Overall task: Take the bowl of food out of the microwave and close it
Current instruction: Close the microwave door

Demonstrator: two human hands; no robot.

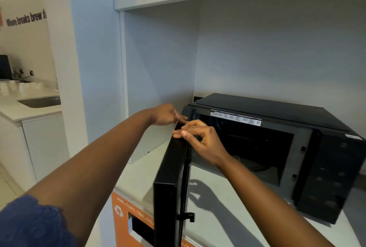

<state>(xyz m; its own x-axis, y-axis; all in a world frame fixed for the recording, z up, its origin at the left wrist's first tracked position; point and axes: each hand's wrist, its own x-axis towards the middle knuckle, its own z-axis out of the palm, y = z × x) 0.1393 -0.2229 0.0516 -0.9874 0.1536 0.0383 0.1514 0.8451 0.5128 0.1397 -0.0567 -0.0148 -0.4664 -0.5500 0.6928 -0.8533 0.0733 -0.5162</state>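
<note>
We have both hands on the top edge of the open door point(170, 177). Our left hand point(166, 114) rests its fingertips on the far end of that edge, fingers loosely curled. Our right hand point(200, 139) lies over the near part, thumb and fingers lightly pinching the edge. The door swings out from the black microwave point(287, 147) on the counter point(227, 207). Its dark cavity shows no bowl we can make out. Below the counter sits an orange recycling bin point(126, 219).
</note>
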